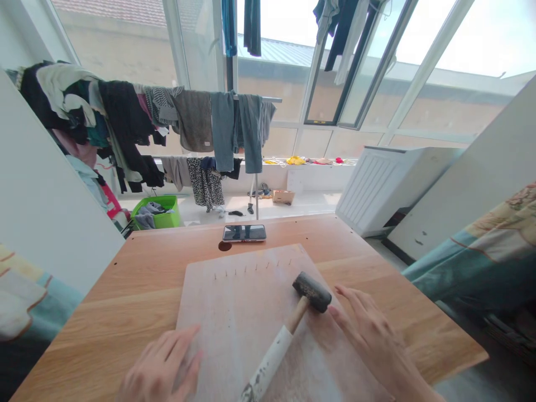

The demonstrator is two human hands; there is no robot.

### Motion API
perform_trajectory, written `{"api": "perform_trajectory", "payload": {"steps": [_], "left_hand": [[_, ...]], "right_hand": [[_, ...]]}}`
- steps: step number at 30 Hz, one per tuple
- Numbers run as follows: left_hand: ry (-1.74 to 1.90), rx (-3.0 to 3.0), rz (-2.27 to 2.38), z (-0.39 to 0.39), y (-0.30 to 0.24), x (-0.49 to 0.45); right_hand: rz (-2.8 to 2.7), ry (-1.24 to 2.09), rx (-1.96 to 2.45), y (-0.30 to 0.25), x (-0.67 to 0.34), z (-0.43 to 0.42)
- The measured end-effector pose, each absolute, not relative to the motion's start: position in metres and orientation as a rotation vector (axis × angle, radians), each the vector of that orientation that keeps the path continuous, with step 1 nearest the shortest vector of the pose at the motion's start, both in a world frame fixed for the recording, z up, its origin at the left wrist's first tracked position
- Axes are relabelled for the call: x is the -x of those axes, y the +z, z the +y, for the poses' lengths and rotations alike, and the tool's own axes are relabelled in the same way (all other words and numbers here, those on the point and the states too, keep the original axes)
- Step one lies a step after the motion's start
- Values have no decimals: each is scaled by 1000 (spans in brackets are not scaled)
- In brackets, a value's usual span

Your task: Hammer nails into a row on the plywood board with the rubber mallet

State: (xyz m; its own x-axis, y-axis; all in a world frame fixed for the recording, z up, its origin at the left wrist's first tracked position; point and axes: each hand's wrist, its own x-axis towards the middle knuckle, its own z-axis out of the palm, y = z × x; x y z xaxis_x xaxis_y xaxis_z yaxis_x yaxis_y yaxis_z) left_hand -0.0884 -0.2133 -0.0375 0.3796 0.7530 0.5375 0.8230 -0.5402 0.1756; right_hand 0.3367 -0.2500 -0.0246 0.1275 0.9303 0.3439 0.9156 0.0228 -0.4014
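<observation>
A hammer [312, 291] with a dark head and a wooden handle, wrapped in white toward its lower end, lies aslant on a pale wooden board [218, 346]. Several thin nails [245, 269] stand upright in a row near the board's far edge. My left hand [163, 363], slightly blurred, is at the board's left edge with its fingers apart. At the right edge is my right hand [372, 335], fingers stretched out, its thumb side close to the hammer head. Neither hand grips the hammer.
The board rests on a wooden table [125, 301]. Beyond it, a phone [244, 233] lies beside a dark round hole [225, 245]. Behind the table are a green basket [170, 211] of clothes, a laden drying rack [272, 100] and a white ribbed cabinet-like unit [372, 184]. Curtains [473, 257] hang at both sides.
</observation>
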Motion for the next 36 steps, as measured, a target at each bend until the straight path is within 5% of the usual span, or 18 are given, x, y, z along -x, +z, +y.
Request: {"api": "perform_trajectory", "payload": {"steps": [6,24,36], "left_hand": [[-1066,2641,-2055,-147,-2,59],[-1543,2654,-2024,-89,-9,45],[-1390,2980,-1849,-81,-21,28]], "right_hand": [[-1800,365,1836,-5,-311,-203],[-2283,551,1726,27,-312,-84],[-2488,522,1692,36,-276,-86]]}}
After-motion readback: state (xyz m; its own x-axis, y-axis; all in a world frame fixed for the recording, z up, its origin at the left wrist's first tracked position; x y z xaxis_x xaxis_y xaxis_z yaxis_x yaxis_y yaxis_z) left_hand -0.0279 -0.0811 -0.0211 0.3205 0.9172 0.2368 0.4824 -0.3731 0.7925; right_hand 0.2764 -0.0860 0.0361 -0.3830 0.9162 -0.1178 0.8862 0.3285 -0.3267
